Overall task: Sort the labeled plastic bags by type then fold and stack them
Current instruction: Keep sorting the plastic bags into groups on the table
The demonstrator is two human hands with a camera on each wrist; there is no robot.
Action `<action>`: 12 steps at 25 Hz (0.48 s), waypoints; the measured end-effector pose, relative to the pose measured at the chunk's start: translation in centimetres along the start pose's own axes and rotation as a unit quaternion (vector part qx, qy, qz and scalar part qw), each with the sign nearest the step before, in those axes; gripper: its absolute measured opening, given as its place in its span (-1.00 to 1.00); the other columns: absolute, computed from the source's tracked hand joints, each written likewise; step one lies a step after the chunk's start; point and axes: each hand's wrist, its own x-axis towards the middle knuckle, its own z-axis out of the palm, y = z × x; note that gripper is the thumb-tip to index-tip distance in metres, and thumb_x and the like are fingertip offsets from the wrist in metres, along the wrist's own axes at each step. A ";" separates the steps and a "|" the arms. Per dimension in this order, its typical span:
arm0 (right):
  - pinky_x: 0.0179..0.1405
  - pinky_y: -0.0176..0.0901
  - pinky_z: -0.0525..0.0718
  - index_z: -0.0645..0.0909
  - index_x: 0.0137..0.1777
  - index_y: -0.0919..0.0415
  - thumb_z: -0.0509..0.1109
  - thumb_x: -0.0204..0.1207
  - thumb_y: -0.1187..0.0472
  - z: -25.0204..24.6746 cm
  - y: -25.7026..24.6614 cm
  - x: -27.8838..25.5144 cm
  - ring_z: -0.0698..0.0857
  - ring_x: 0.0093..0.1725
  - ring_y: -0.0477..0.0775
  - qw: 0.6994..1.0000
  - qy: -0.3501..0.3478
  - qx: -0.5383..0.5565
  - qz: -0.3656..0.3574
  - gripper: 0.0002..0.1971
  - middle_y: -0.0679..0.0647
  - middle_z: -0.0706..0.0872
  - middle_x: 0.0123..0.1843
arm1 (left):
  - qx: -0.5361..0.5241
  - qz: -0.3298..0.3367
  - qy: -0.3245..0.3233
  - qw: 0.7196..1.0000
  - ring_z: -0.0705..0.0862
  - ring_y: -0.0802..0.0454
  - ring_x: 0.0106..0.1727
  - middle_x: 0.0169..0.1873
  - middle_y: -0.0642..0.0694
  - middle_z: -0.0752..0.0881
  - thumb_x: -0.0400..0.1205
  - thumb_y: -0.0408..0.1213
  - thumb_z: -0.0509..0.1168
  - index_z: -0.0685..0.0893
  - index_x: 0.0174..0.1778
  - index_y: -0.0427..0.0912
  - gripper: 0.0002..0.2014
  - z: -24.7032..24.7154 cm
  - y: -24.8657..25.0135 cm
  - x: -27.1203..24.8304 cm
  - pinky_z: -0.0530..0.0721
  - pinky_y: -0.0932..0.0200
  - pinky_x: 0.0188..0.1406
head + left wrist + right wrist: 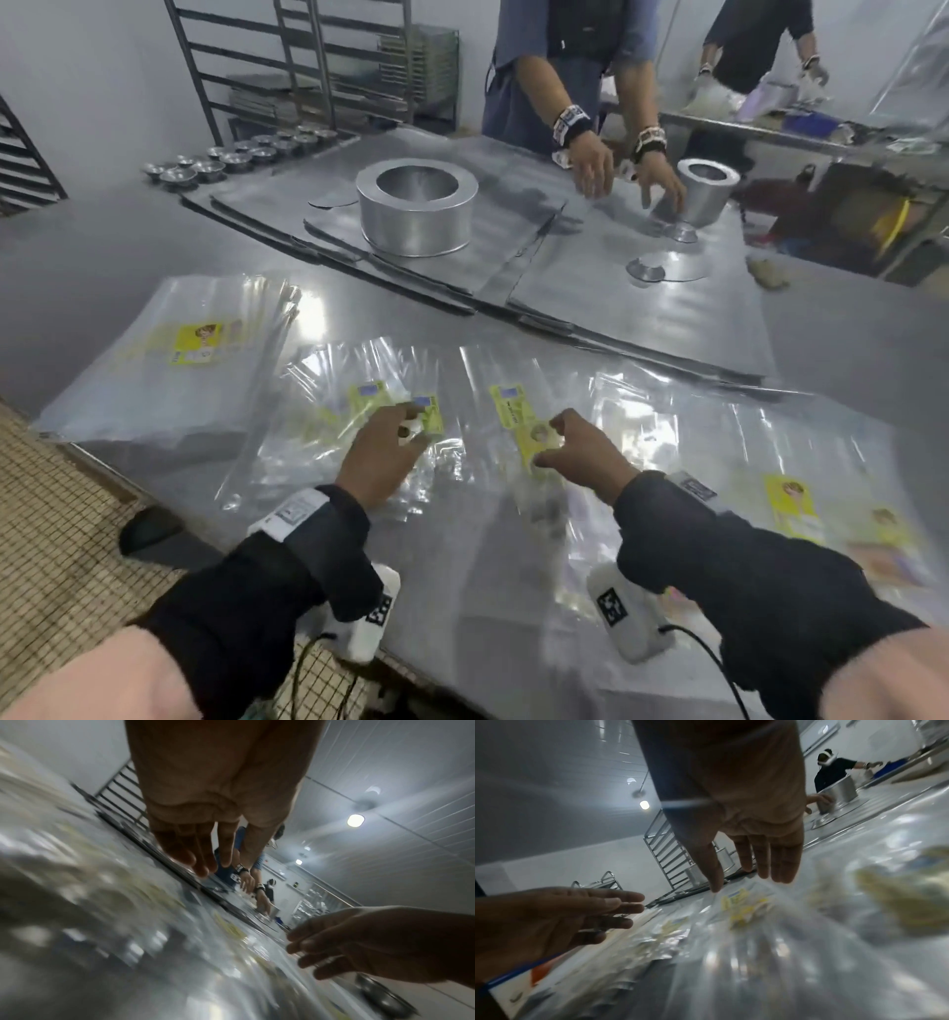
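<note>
Clear plastic bags with yellow labels lie spread over the steel table [77, 257]. A flat stack of bags [169, 370] sits at the left. Loose crumpled bags [354, 411] lie in the middle, and my left hand [411, 426] hovers over their labels with relaxed fingers, holding nothing. My right hand [554, 437] is spread just above a single bag with a long yellow label [508, 411]. More labeled bags [785, 503] lie at the right. The wrist views show straight fingers on the left hand [203, 860] and the right hand [754, 870], just above blurred plastic.
Grey metal sheets [642, 318] cover the far half of the table, bearing a wide metal ring [416, 205] and a smaller cylinder [706, 190]. Another person's hands [616, 169] work there. Small bowls [241, 154] line the back left. The table's near edge [154, 488] runs beside tiled floor.
</note>
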 end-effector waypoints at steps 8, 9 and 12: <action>0.13 -0.15 0.50 0.59 0.28 0.24 0.39 0.54 0.23 -1.3 4.4 1.6 0.60 0.24 0.17 0.998 0.042 -0.009 -0.039 -0.69 0.23 0.62 0.26 | 0.014 -0.113 -0.132 0.985 0.61 -0.10 0.27 0.31 -0.15 0.60 0.62 -0.21 0.31 0.49 0.43 -0.17 -0.56 9.3 2.3 -1.8 0.59 0.04 0.29; 0.12 -0.16 0.50 0.61 0.27 0.20 0.38 0.55 0.18 -0.9 4.1 2.2 0.60 0.23 0.19 0.998 0.040 -0.019 -0.055 -0.70 0.24 0.60 0.26 | 0.006 -0.131 -0.123 0.984 0.65 -0.11 0.16 0.21 -0.15 0.64 0.61 -0.21 0.33 0.50 0.40 -0.18 -0.58 9.6 2.1 -1.8 0.63 0.01 0.22; 0.24 -0.02 0.51 0.49 0.37 0.19 0.40 0.53 -0.03 0.4 3.8 4.4 0.51 0.32 0.26 0.996 0.036 -0.067 -0.045 -0.51 0.26 0.52 0.31 | -0.042 -0.177 -0.096 0.979 0.66 -0.07 -0.27 -0.15 -0.17 0.70 0.57 -0.20 0.39 0.49 0.28 -0.24 -0.59 10.0 2.3 -2.0 0.66 0.10 -0.20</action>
